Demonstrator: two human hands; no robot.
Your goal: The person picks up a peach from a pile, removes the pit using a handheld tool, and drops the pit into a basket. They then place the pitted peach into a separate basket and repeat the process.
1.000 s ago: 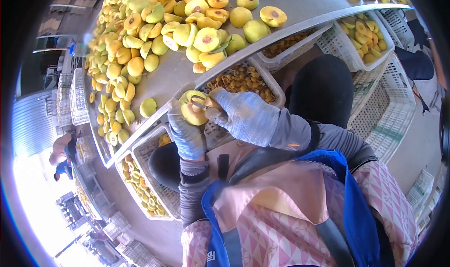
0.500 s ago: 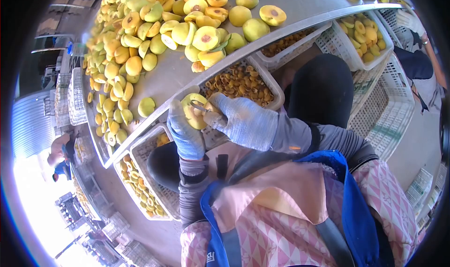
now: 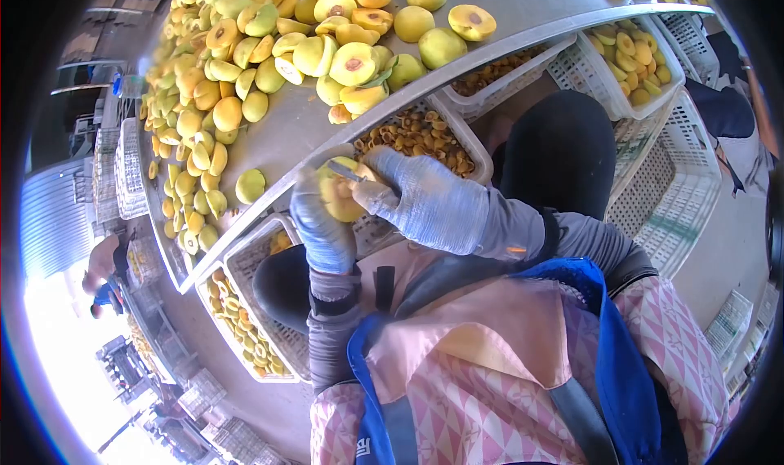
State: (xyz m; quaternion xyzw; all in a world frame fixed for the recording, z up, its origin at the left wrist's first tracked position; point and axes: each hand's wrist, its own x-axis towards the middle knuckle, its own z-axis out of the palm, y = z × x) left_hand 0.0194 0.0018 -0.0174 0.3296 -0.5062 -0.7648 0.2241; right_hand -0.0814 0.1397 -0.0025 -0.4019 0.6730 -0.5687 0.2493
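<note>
My left hand (image 3: pixel 322 224), in a blue-grey glove, is wrapped round a yellow-green fruit half (image 3: pixel 341 195) just off the table's near edge. My right hand (image 3: pixel 429 200), gloved too, grips a small metal tool (image 3: pixel 346 172) whose tip is at the fruit's cut face. The fingers of both hands are partly blurred. Beneath them is a basket of brown pits (image 3: pixel 420 138). Many yellow and green fruits, whole and halved (image 3: pixel 237 81), lie on the metal table (image 3: pixel 298 130).
A crate of fruit halves (image 3: pixel 633 57) stands at the upper right, above a white slatted crate (image 3: pixel 674 195). Another crate with fruit pieces (image 3: pixel 245 326) is at lower left. A person (image 3: pixel 102 273) is at far left; another person's arm (image 3: pixel 759 106) is at far right.
The metal tool has shifted and turned against the fruit in my left hand. The view has moved slightly. At far right, the other person's gloved hand has left its place by the table edge.
</note>
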